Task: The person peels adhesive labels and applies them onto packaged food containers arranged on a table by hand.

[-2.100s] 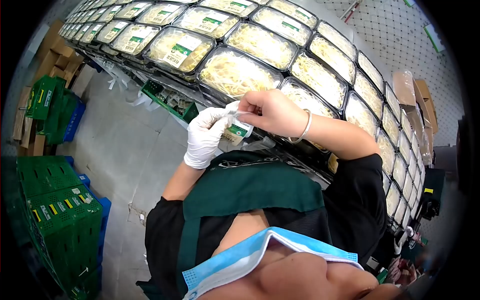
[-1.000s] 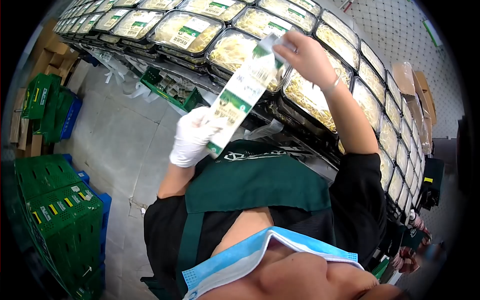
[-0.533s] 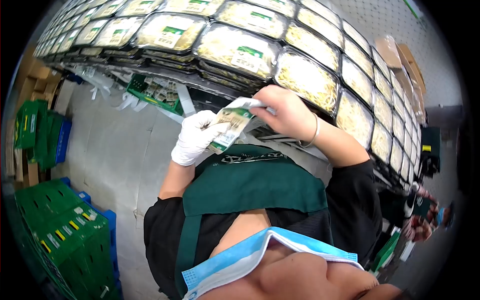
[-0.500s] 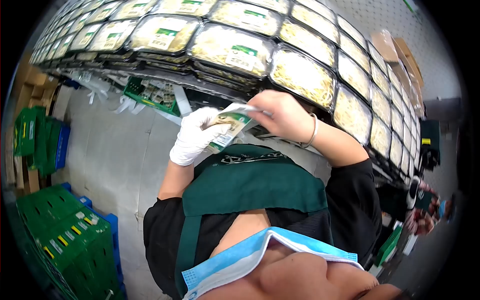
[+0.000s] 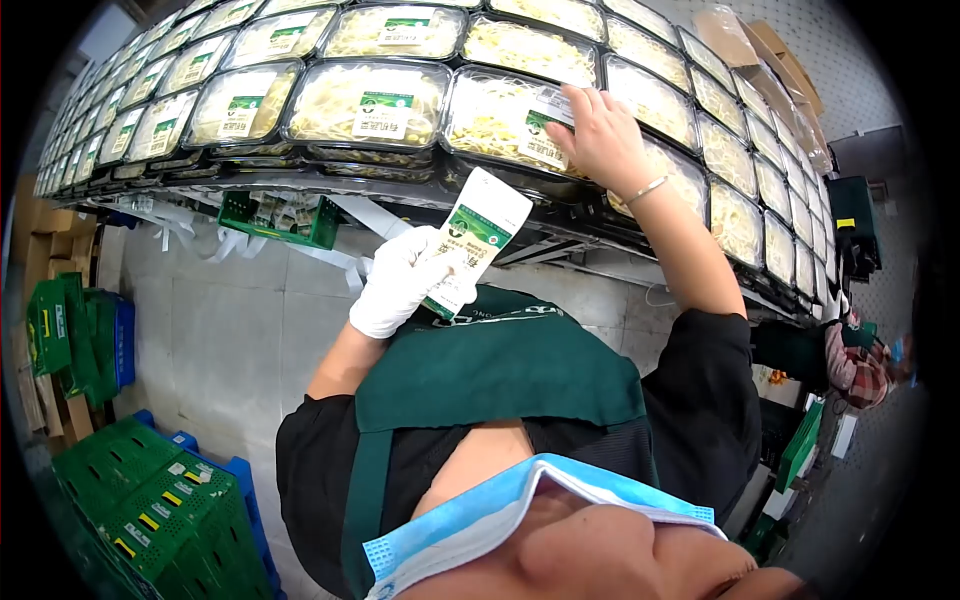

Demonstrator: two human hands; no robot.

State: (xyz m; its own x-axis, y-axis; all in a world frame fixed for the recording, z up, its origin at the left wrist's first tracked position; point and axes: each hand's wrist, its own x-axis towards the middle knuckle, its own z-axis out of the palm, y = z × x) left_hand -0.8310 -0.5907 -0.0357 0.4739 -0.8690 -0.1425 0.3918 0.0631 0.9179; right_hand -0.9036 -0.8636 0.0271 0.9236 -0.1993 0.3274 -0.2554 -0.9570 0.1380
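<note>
My left hand (image 5: 405, 280), in a white glove, is closed round a strip of labels (image 5: 485, 225), printed green and white, in front of my chest. My bare right hand (image 5: 607, 142) lies with its fingers stretched out over the right part of a black tray of bean sprouts (image 5: 485, 115). On that tray's film sits a green and white label (image 5: 543, 140), its right edge by my right fingers. The tray to the left, also of bean sprouts (image 5: 330, 100), bears a label of the same kind. The tray under my right forearm is partly hidden.
Stacked trays of sprouts fill the table, which curves round in front. Green crates (image 5: 150, 500) stand at lower left, with more crates (image 5: 75, 325) behind. A green basket (image 5: 280, 218) is under the table. Cardboard (image 5: 765, 65) lies at far right; another person (image 5: 855, 365) is at right.
My right hand has moved from the label strip up and forward to the tray, which now carries a label. My left hand still holds the strip. The view has shifted to the right.
</note>
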